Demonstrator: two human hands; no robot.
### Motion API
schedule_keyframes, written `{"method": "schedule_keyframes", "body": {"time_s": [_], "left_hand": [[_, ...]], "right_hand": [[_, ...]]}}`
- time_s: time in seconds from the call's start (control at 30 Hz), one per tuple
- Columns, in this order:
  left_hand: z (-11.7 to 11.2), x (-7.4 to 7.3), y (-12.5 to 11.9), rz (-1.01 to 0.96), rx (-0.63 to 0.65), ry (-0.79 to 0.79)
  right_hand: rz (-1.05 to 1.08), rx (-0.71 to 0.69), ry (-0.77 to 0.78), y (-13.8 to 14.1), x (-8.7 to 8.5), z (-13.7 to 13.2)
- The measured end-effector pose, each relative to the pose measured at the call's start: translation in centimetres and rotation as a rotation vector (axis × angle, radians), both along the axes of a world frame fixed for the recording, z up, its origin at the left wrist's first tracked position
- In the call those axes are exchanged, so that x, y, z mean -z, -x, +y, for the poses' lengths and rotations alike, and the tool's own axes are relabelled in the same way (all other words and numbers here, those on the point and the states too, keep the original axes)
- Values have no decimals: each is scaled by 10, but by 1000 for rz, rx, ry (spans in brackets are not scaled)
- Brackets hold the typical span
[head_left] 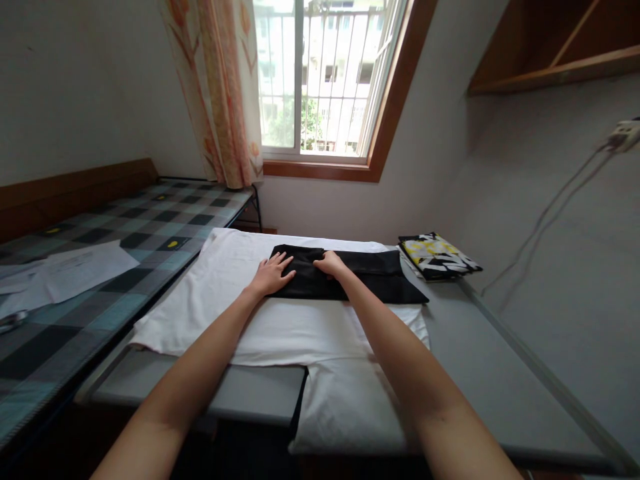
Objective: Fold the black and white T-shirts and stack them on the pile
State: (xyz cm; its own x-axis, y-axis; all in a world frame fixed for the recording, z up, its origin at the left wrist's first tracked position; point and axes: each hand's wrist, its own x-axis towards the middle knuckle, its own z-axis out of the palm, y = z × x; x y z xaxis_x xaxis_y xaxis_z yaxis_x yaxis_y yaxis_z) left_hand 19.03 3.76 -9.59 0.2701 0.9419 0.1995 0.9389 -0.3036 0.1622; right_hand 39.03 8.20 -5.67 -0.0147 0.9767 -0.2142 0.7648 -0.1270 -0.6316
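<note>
A folded black cloth garment (377, 277), lying lengthwise left to right, is covered at its left end by the left hand (271, 274), fingers spread, and pinched mid-length by the right hand (330, 264).

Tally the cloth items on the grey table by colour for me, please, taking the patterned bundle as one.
White: 1, the spread garment
Black: 1, the folded cloth
Yellow, black and white: 1, the patterned bundle
Total: 3
</note>
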Motion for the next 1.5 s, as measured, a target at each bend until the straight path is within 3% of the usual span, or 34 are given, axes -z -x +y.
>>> {"method": "schedule_keyframes", "body": {"time_s": [0.2,0.3,0.4,0.5,0.63,0.77,1.0,1.3,1.5], "left_hand": [[5,1,-5,11,-34,-10],[25,-2,-1,-80,-127,-17],[56,-11,12,-301,-228,48],[84,-22,28,-457,-181,187],[101,-32,37,-535,-105,250],[105,-32,35,-602,-82,257],[109,-24,43,-933,61,261],[116,-10,52,-896,-31,365],[114,-25,32,-539,-191,244]], "right_hand": [[-140,52,-103,1,6,-9],[-163,80,-122,3,6,-15],[-177,96,-141,4,6,-21],[-176,103,-156,5,5,-26],[-164,102,-160,5,2,-30],[-188,108,-165,7,0,-34],[-216,113,-174,11,-1,-38],[-274,97,-167,17,-5,-43],[-281,89,-164,19,-7,-44]]}}
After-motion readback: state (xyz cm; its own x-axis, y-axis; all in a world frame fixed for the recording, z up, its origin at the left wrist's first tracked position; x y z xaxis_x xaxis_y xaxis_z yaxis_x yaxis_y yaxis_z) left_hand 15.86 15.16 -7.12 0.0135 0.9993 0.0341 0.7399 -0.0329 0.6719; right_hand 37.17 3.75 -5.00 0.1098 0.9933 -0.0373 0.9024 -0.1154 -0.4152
